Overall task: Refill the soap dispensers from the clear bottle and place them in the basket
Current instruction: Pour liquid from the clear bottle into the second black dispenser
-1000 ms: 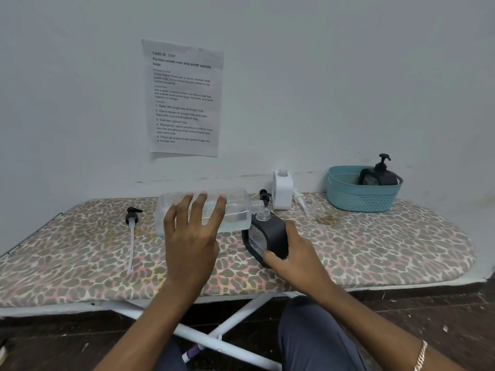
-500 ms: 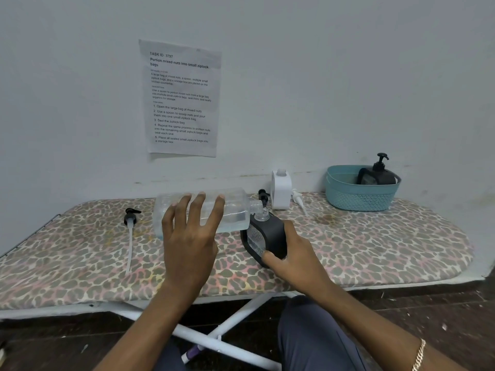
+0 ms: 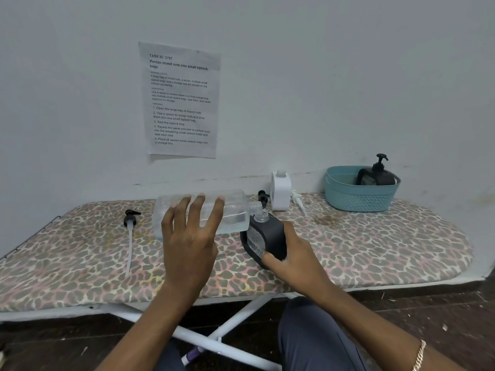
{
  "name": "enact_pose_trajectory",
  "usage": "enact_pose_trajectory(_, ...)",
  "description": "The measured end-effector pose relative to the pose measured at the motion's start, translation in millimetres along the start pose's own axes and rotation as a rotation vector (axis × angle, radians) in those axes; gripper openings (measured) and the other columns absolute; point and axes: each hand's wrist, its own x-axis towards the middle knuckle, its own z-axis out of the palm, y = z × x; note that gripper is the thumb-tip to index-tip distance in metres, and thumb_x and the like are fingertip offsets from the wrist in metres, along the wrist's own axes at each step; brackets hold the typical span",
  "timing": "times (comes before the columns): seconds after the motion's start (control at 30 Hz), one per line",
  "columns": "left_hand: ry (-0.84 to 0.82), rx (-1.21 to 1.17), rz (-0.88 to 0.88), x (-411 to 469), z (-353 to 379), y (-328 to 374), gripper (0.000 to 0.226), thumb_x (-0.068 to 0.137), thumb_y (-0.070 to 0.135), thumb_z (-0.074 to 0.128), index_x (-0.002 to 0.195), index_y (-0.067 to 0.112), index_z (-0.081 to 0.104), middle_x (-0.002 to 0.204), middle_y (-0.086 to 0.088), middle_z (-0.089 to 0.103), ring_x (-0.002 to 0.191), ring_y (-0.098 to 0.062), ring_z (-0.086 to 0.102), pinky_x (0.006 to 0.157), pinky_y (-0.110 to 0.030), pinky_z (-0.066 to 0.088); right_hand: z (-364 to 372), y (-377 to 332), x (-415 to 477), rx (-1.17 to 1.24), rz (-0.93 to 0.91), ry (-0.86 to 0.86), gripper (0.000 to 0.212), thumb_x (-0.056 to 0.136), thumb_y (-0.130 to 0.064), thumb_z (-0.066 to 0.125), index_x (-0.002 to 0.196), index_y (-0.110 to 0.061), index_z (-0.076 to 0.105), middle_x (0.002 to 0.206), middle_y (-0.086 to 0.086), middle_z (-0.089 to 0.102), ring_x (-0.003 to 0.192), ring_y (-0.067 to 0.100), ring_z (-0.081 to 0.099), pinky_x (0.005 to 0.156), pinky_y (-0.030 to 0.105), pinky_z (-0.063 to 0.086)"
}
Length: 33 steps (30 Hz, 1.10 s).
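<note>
Change: next to nothing since a second ago; both hands, the bottle and the dispenser keep the same pose.
Left hand: the left hand (image 3: 190,245) grips the clear bottle (image 3: 235,212) from the near side, with its fingers spread up over the top.
Clear bottle: held on its side, base jutting out left of the grip and neck out to the right; clear liquid lies along its lower side.
Right hand: the right hand (image 3: 292,261) wraps the black dispenser (image 3: 270,236), thumb on its clear front face.
Black dispenser: on the ironing board (image 3: 375,245), tilted, its open neck above the grip and touching the bottle's mouth.
Basket: the basket (image 3: 359,199) stands well to the right of the right hand, with a second black dispenser (image 3: 375,178) inside, pump on.
White dispenser: the white dispenser (image 3: 281,194) stands uncapped just behind the two necks.
Loose pump: the loose pump (image 3: 130,218) lies left of the left hand.
</note>
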Motion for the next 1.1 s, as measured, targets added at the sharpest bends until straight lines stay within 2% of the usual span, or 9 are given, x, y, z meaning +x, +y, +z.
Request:
enact_pose_trajectory(0.23, -0.005, 0.003, 0.002, -0.6, -0.4, -0.3, 0.079, 0.068, -0.016, 0.064, 0.141, 0.015, 0.065, 0.137, -0.020, 0.063, 0.130, -0.045, 0.055, 0.108, -0.057, 0.037, -0.3, -0.3, -0.2, 0.004, 0.001, -0.002, 0.045, 0.086, -0.037, 0.073, 0.121, -0.034, 0.045, 0.101, -0.016, 0.066, 0.089, -0.002, 0.063, 0.074, 0.025, 0.055)
enact_pose_trajectory(0.37, -0.005, 0.000, 0.000, -0.7, -0.4, -0.4, 0.079, 0.068, -0.016, 0.063, 0.141, 0.015, 0.065, 0.138, -0.020, 0.062, 0.131, -0.044, 0.055, 0.109, -0.057, 0.036, -0.4, -0.2, 0.2, 0.003, 0.004, -0.003, 0.046, 0.085, -0.038, 0.073, 0.122, -0.033, 0.045, 0.102, -0.015, 0.067, 0.090, 0.001, 0.064, 0.076, 0.029, 0.057)
enact_pose_trajectory(0.83, -0.012, -0.003, -0.002, -0.2, -0.1, 0.0, 0.080, 0.068, -0.016, 0.065, 0.141, 0.016, 0.064, 0.138, -0.020, 0.062, 0.131, -0.044, 0.054, 0.108, -0.058, 0.037, 0.1, 0.8, 1.0, -0.017, 0.003, -0.002, 0.047, 0.085, -0.037, 0.074, 0.123, -0.034, 0.045, 0.102, -0.015, 0.066, 0.089, 0.000, 0.064, 0.072, 0.025, 0.055)
enact_pose_trajectory(0.97, -0.016, -0.005, -0.003, -0.5, -0.6, -0.3, 0.081, 0.067, -0.015, 0.065, 0.142, 0.016, 0.064, 0.139, -0.020, 0.062, 0.131, -0.044, 0.054, 0.108, -0.058, 0.037, 0.3, 1.6, 0.5, -0.014, 0.004, -0.003, 0.049, 0.086, -0.038, 0.074, 0.125, -0.034, 0.045, 0.105, -0.014, 0.067, 0.091, 0.002, 0.065, 0.076, 0.030, 0.057)
enact_pose_trajectory(1.1, -0.018, -0.011, -0.003, 0.2, -1.0, 0.2, 0.081, 0.067, -0.016, 0.065, 0.142, 0.016, 0.064, 0.139, -0.019, 0.062, 0.131, -0.045, 0.054, 0.108, -0.058, 0.037, 0.2, 1.5, 0.8, -0.017, 0.004, -0.001, 0.050, 0.086, -0.037, 0.074, 0.126, -0.035, 0.045, 0.104, -0.016, 0.067, 0.090, 0.000, 0.065, 0.075, 0.028, 0.057)
